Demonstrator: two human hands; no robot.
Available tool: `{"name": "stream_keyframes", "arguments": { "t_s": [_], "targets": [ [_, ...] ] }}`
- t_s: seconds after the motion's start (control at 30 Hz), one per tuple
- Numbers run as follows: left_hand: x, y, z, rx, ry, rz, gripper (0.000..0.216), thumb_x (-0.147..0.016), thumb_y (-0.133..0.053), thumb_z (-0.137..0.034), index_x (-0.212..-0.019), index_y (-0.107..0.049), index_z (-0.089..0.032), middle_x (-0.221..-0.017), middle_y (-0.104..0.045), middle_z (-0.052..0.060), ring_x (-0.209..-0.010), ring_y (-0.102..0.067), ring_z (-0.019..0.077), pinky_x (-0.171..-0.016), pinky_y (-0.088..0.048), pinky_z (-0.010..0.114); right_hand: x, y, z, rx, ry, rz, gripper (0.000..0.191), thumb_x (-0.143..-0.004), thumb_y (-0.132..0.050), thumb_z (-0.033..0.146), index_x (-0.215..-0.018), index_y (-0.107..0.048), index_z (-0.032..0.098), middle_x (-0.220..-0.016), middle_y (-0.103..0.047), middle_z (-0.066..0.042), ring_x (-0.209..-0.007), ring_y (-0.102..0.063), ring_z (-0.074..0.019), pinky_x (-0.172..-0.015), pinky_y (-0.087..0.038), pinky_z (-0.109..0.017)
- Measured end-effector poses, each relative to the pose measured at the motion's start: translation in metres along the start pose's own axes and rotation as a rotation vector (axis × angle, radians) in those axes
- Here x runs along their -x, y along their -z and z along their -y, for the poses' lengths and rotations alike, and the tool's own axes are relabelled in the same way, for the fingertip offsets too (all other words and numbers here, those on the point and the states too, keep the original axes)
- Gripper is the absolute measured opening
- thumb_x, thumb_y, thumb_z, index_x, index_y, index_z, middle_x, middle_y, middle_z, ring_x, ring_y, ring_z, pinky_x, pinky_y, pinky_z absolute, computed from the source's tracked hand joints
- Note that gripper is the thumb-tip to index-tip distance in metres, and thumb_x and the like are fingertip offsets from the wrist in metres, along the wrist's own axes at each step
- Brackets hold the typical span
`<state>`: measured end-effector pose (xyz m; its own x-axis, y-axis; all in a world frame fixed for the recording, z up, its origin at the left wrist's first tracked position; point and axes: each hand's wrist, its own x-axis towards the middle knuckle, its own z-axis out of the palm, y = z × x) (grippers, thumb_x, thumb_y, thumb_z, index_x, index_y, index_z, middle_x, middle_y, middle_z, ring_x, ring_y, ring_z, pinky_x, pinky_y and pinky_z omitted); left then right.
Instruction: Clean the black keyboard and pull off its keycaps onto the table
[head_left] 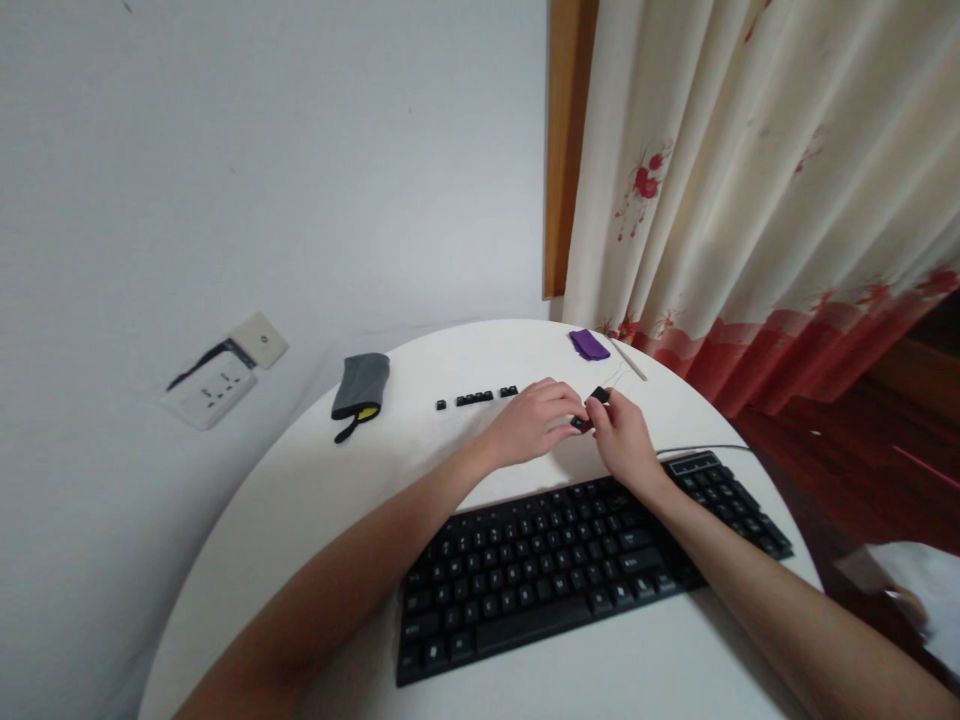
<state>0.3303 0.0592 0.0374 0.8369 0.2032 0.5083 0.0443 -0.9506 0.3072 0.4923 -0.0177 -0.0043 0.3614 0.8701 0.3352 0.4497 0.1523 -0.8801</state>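
A black keyboard [570, 560] lies on a round white table [300, 520] in front of me. Beyond its far edge my left hand [529, 422] and my right hand [624, 440] meet. Both are closed in a pinch around small black pieces: a keycap [580, 423] sits between the fingertips of the two hands, and another black piece [600, 395] sticks up from my right fingers. A row of several removed black keycaps [475, 398] lies on the table just left of my left hand.
A grey pouch with a yellow patch [360, 388] lies at the table's left rear. A purple cloth [589, 344] and a thin white stick [628, 360] lie at the back. The keyboard cable [705, 448] runs right. Curtain and wall stand behind; a wall socket [217, 385] is at left.
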Motion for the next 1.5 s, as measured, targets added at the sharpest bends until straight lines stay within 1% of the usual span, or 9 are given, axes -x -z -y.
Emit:
{"name": "stream_keyframes", "arguments": {
  "t_s": [0.17, 0.27, 0.33, 0.5, 0.63, 0.8, 0.9, 1.1, 1.5],
  "targets": [
    [-0.003, 0.025, 0.025, -0.024, 0.160, -0.120, 0.027, -0.087, -0.066, -0.021, -0.115, -0.067, -0.024, -0.107, -0.072, 0.004, -0.100, -0.061, 0.0202, -0.092, -0.048, 0.037, 0.001, -0.001, 0.002, -0.073, -0.070, 0.016, 0.026, -0.094, -0.047, 0.041, -0.083, -0.056, 0.019, -0.072, -0.071, -0.006, -0.066, -0.066, -0.0188, -0.065, -0.048, -0.030],
    [-0.004, 0.039, 0.052, -0.080, 0.295, -0.193, 0.020, -0.083, -0.070, -0.022, -0.103, -0.073, -0.024, -0.103, -0.074, 0.002, -0.095, -0.063, 0.0197, -0.090, -0.048, 0.036, 0.002, -0.002, 0.005, -0.084, -0.086, 0.014, 0.027, -0.094, -0.047, 0.040, -0.081, -0.056, 0.019, -0.074, -0.072, -0.006, -0.068, -0.067, -0.0189, -0.066, -0.047, -0.030],
    [-0.004, 0.041, 0.070, -0.105, 0.416, -0.234, 0.017, -0.079, -0.074, -0.022, -0.096, -0.075, -0.023, -0.098, -0.076, 0.002, -0.088, -0.064, 0.0192, -0.085, -0.049, 0.034, 0.002, -0.002, 0.006, -0.081, -0.092, 0.018, 0.028, -0.093, -0.047, 0.041, -0.079, -0.057, 0.019, -0.075, -0.072, -0.007, -0.068, -0.067, -0.0191, -0.066, -0.047, -0.030],
    [0.003, 0.021, 0.098, -0.153, 0.561, -0.097, 0.014, -0.079, -0.072, -0.026, -0.093, -0.075, -0.023, -0.093, -0.076, 0.003, -0.084, -0.066, 0.0199, -0.082, -0.049, 0.032, 0.003, -0.003, 0.008, -0.099, -0.100, 0.027, 0.028, -0.093, -0.048, 0.040, -0.079, -0.057, 0.019, -0.074, -0.072, -0.006, -0.067, -0.067, -0.0186, -0.066, -0.047, -0.030],
    [0.011, 0.005, 0.102, -0.282, 0.563, 0.017, 0.013, -0.081, -0.072, -0.029, -0.092, -0.075, -0.025, -0.103, -0.074, 0.003, -0.099, -0.061, 0.0242, -0.091, -0.043, 0.039, 0.004, -0.002, 0.010, -0.101, -0.097, 0.032, 0.026, -0.093, -0.048, 0.038, -0.078, -0.058, 0.018, -0.074, -0.072, -0.006, -0.068, -0.067, -0.0181, -0.067, -0.048, -0.030],
    [0.014, 0.000, 0.100, -0.327, 0.547, 0.048, 0.011, -0.079, -0.073, -0.033, -0.087, -0.075, -0.026, -0.117, -0.069, 0.003, -0.112, -0.053, 0.0284, -0.097, -0.036, 0.046, 0.004, -0.001, 0.013, -0.092, -0.094, 0.040, 0.027, -0.093, -0.049, 0.038, -0.077, -0.058, 0.018, -0.074, -0.072, -0.006, -0.067, -0.065, -0.0175, -0.065, -0.046, -0.029],
    [0.014, -0.002, 0.100, -0.336, 0.549, 0.046, 0.011, -0.079, -0.072, -0.033, -0.086, -0.075, -0.026, -0.119, -0.067, 0.004, -0.113, -0.051, 0.0298, -0.096, -0.035, 0.048, 0.004, -0.001, 0.014, -0.093, -0.090, 0.042, 0.026, -0.093, -0.049, 0.037, -0.077, -0.058, 0.019, -0.073, -0.072, -0.006, -0.067, -0.065, -0.0174, -0.066, -0.046, -0.029],
    [0.016, -0.006, 0.099, -0.330, 0.664, 0.038, 0.014, -0.079, -0.070, -0.035, -0.088, -0.074, -0.026, -0.122, -0.065, 0.004, -0.113, -0.051, 0.0302, -0.093, -0.037, 0.046, 0.004, -0.002, 0.015, -0.101, -0.075, 0.050, 0.026, -0.093, -0.049, 0.037, -0.076, -0.058, 0.018, -0.073, -0.072, -0.006, -0.066, -0.065, -0.0172, -0.066, -0.046, -0.029],
    [0.019, -0.005, 0.103, -0.346, 0.698, 0.029, 0.014, -0.077, -0.070, -0.037, -0.082, -0.074, -0.026, -0.120, -0.066, 0.003, -0.110, -0.053, 0.0293, -0.091, -0.037, 0.045, 0.006, -0.001, 0.016, -0.098, -0.063, 0.064, 0.027, -0.093, -0.048, 0.036, -0.076, -0.058, 0.018, -0.073, -0.072, -0.006, -0.068, -0.065, -0.0173, -0.068, -0.047, -0.029]
  ]
}}
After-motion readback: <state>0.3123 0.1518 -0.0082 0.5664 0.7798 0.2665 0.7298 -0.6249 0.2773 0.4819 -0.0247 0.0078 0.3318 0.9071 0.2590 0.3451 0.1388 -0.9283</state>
